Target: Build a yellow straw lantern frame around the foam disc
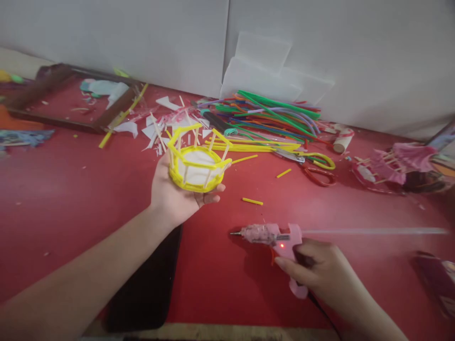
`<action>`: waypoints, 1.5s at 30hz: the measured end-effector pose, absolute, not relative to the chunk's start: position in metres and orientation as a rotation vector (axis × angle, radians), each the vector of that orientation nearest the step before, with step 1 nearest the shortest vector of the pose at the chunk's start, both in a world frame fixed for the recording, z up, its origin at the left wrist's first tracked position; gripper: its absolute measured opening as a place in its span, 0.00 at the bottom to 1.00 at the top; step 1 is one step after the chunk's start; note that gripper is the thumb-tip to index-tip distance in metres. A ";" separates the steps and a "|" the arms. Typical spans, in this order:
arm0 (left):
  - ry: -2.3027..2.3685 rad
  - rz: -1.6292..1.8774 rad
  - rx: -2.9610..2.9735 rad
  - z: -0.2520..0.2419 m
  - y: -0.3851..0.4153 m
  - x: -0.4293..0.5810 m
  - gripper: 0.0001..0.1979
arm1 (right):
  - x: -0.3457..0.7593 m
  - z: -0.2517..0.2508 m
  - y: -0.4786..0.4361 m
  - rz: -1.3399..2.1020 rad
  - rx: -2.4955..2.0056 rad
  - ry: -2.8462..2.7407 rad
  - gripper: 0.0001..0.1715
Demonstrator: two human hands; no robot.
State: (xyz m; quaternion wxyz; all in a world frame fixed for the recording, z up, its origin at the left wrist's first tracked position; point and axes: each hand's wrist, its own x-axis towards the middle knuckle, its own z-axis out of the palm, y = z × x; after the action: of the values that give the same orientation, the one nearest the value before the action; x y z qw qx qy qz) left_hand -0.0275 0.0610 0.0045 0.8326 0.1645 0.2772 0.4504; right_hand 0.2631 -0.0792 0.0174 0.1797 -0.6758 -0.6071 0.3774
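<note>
In my left hand [177, 199] rests a small round basket [199, 166] with a white base, yellow pipe-cleaner bands and short pale sticks standing between them. My palm and fingers cup it from below and from the left side. My right hand [320, 265] grips a pink hot glue gun [284, 241] by its handle. Its red light is lit, its nozzle points left, and a long clear glue stick [373, 231] sticks out behind. Short yellow pieces [252, 201] lie on the red tabletop [213, 279] between the two hands.
Coloured pipe cleaners [270, 113] lie piled at the back, with scissors [313, 163] at their right. White scraps [152, 132] surround the pile's left. A brown frame [53, 121] is at far left, a pink model [398, 163] at right. A black slab [145, 284] lies below my left forearm.
</note>
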 end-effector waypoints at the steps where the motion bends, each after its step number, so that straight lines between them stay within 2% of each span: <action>1: 0.590 0.960 0.350 0.005 0.061 -0.027 0.34 | 0.265 0.016 -0.079 1.033 -1.906 -1.808 0.28; 6: 0.577 0.965 0.353 0.007 0.060 -0.027 0.32 | 0.275 0.013 -0.066 1.098 -1.949 -2.094 0.25; 8: 0.573 0.967 0.346 0.006 0.060 -0.027 0.33 | 0.281 0.015 -0.059 1.027 -1.959 -2.208 0.25; 13: 0.438 0.942 0.382 0.000 0.062 -0.031 0.31 | 0.293 0.032 -0.034 0.888 -1.594 -2.572 0.22; 18: 0.351 0.883 0.417 -0.004 0.061 -0.030 0.34 | 0.272 0.051 0.008 0.673 -1.639 -2.616 0.16; 23: 0.282 0.860 0.430 -0.002 0.057 -0.027 0.36 | 0.236 0.048 0.053 0.745 -1.604 -2.763 0.09; 29: 0.290 0.895 0.445 0.001 0.055 -0.026 0.37 | 0.221 0.045 0.073 0.803 -1.551 -2.829 0.08; 32: 0.298 0.912 0.478 0.000 0.054 -0.026 0.34 | 0.229 0.053 0.077 0.860 -1.553 -2.718 0.04; 35: 0.315 0.953 0.519 -0.001 0.051 -0.024 0.30 | 0.241 0.069 0.080 0.982 -1.509 -2.242 0.04; 39: 0.376 1.039 0.623 -0.001 0.044 -0.020 0.26 | 0.245 0.085 0.078 1.126 -1.347 -1.649 0.08; 45: 0.465 1.093 0.737 0.000 0.037 -0.016 0.25 | 0.232 0.082 0.073 1.250 -1.410 -1.552 0.09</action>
State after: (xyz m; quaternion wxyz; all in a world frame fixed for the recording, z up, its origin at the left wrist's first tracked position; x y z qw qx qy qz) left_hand -0.0165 0.0365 0.0005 0.7655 0.3394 0.2139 0.5030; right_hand 0.2316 0.0730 0.0820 0.3430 -0.5424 -0.5973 0.4810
